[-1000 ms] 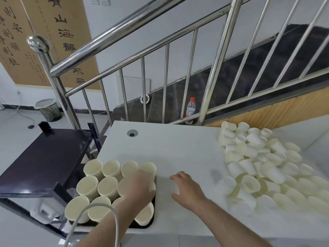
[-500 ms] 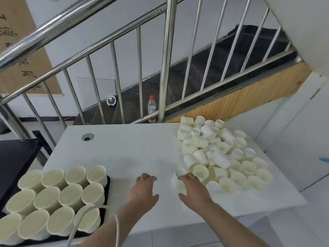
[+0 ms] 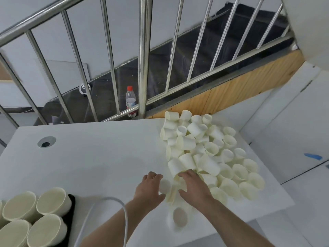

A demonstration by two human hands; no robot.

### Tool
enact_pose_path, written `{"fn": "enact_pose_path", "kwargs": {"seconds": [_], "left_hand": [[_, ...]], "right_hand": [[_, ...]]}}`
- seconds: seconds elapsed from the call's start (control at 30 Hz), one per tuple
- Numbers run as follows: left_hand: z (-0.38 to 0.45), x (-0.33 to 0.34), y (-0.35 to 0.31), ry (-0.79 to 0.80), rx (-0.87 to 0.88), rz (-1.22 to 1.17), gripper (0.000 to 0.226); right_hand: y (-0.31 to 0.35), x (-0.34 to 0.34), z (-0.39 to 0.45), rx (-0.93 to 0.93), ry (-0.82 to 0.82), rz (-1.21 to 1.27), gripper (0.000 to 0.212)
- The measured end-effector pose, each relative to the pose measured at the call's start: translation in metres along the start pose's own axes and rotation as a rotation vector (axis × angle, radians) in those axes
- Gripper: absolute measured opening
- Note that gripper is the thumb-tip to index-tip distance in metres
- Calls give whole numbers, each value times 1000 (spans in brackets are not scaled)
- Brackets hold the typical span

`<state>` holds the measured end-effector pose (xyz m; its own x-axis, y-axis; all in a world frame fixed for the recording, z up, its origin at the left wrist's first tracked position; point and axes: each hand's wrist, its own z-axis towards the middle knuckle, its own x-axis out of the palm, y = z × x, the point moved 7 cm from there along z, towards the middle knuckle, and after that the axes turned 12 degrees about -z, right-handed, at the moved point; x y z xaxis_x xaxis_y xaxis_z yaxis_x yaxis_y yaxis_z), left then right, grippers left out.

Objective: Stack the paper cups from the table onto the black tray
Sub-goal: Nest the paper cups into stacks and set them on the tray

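White table (image 3: 92, 157) below steel stair railing (image 3: 143, 56)

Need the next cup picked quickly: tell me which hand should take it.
Right. The right hand already rests on the near edge of the loose cup pile; the left hand sits just short of it, nearer the black tray.

Loose cream paper cups (image 3: 204, 148) heaped on table, upright cups filling black tray (image 3: 71, 209)

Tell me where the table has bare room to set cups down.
Bare white table runs between the cable hole and the loose cup pile, down to the tray cups. The right side is crowded with cups, where both hands reach.
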<state>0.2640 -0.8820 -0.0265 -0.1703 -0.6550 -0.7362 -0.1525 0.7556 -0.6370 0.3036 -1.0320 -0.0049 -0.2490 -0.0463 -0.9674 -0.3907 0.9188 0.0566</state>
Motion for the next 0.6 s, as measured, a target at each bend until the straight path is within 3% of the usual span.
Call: {"fn": "enact_pose_path", "kwargs": {"seconds": [0.37, 0.6], "left_hand": [[35, 28, 5, 118, 9, 51, 64], [39, -7, 24, -148, -98, -211, 60]], "right_hand": [[-3, 11, 41, -46, 45, 56, 54], [-11, 7, 52, -43, 36, 156, 54]]}}
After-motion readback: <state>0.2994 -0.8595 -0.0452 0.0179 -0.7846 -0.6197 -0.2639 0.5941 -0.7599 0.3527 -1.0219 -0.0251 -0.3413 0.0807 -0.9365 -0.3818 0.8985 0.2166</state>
